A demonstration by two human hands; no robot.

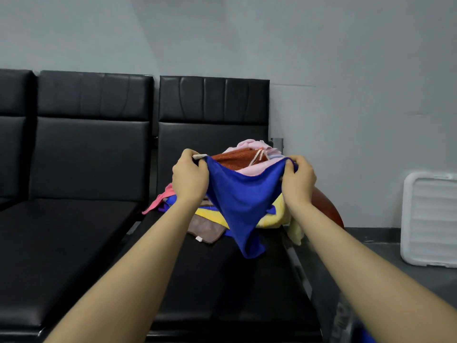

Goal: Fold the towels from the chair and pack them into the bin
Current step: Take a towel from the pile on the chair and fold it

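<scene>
Risk first: blue towel (241,201) sags deep in the middle and its low tip hangs close to the seat of the chair (247,280), so it could snag the pile of towels (249,157) behind it (yellow and brown ones lie just under) and drag one off. Left hand (190,177) and right hand (298,180) each pinch a top corner, fingers curled tight, arms outstretched, level. White bin (430,219) sits on the floor well right.
</scene>
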